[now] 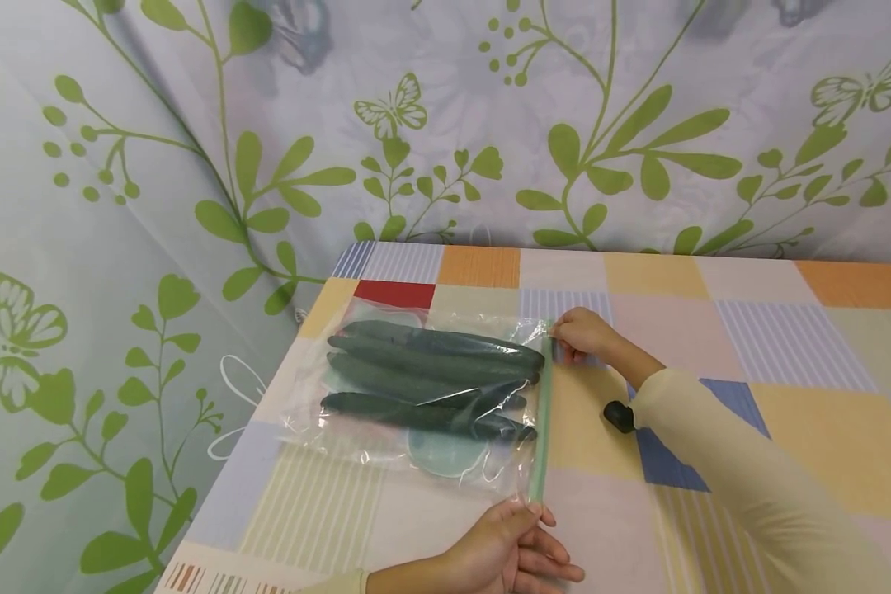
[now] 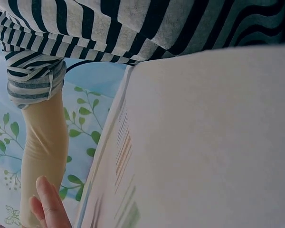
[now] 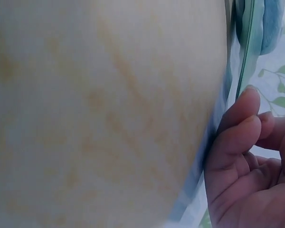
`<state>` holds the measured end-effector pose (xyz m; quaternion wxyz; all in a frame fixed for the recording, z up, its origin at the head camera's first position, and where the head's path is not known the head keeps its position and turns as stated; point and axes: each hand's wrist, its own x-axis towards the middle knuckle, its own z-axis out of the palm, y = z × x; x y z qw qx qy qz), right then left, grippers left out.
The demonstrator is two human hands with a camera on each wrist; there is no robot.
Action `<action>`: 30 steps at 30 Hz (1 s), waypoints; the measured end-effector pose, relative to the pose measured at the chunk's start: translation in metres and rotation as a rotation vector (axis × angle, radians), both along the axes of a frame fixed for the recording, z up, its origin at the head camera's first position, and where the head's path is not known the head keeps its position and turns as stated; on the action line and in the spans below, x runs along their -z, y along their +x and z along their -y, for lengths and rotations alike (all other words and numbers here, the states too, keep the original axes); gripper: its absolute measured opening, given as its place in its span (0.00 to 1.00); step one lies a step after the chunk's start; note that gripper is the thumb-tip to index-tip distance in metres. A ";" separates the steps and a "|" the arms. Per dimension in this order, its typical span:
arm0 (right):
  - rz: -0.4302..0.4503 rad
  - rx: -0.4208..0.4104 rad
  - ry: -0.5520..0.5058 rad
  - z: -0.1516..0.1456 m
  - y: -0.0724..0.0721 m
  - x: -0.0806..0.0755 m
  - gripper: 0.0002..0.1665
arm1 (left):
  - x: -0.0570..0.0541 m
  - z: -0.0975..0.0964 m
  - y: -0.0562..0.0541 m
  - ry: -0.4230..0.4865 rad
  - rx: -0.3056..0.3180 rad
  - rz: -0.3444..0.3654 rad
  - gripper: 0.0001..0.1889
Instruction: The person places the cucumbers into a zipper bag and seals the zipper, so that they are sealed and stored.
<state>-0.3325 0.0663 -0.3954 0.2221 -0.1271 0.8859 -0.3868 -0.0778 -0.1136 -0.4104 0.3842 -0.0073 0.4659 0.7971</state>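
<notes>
A clear zip bag [image 1: 445, 483] lies flat, with several dark green cucumbers [image 1: 423, 375] inside it, side by side. A green zip strip [image 1: 542, 429] runs along its right edge. At the strip's far end my right hand [image 1: 586, 334] pinches the bag's corner between thumb and curled fingers. My left hand [image 1: 493, 549] holds the near corner by thumb and forefinger, its other fingers loosely spread. In the right wrist view the right hand [image 3: 249, 166] meets the end of the strip [image 3: 249, 52]. Only fingertips [image 2: 50, 204] show in the left wrist view; the bag is out of that view.
A patchwork-patterned cloth [image 1: 824, 437] covers the table. Beside the right wrist is a small black object [image 1: 619, 417]. White cords [image 1: 226, 404] hang at the table's left edge. A leaf-printed curtain [image 1: 445, 124] stands behind and to the left.
</notes>
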 end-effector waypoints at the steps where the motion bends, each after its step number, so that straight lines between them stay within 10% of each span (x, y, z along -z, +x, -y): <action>1: 0.002 0.000 -0.004 0.000 0.000 0.000 0.18 | 0.000 0.001 -0.001 0.000 0.007 0.003 0.10; 12: 0.087 0.021 -0.073 -0.014 -0.002 0.000 0.17 | 0.004 0.008 -0.008 0.002 0.075 0.091 0.10; 21: 0.107 0.151 -0.073 -0.088 -0.016 -0.013 0.27 | -0.001 0.018 -0.018 0.044 0.224 0.117 0.12; 25: 0.073 0.172 -0.045 -0.123 -0.016 -0.028 0.32 | -0.009 0.026 -0.027 0.107 0.310 0.054 0.11; 30: 0.014 0.163 0.034 -0.151 -0.015 -0.054 0.38 | -0.035 0.047 -0.065 0.007 0.224 -0.142 0.11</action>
